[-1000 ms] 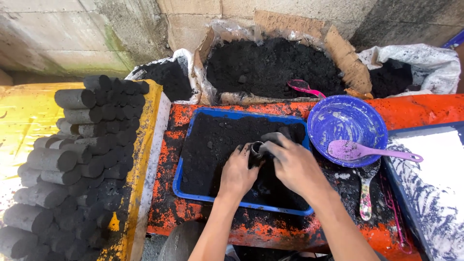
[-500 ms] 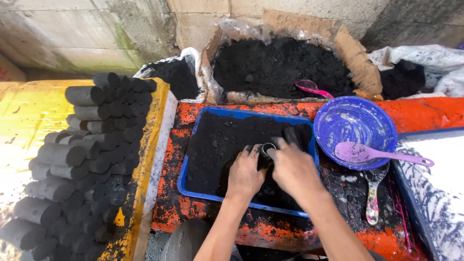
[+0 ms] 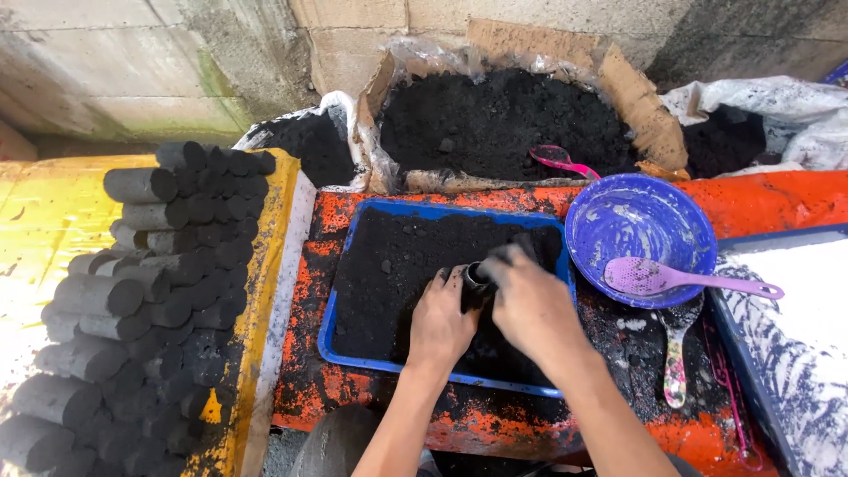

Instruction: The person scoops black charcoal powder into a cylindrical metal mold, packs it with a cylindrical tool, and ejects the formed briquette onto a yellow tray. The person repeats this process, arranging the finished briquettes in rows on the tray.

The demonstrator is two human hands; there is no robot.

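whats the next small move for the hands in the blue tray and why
Probably press more black powder into the small dark tube: the left hand holds it over the blue tray and the right hand covers its top.

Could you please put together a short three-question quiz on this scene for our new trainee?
1. True or false: both hands are over the blue tray of black powder.
2. Which thing lies across the blue bowl? A) a purple spoon B) a knife C) a brush
3. What is stacked on the yellow surface at the left?

Key
1. True: the left hand and the right hand meet around a small dark tube above the tray.
2. A: the purple spoon rests on the bowl's rim, handle pointing right.
3. Dark cylinder-shaped briquettes, piled in rows.
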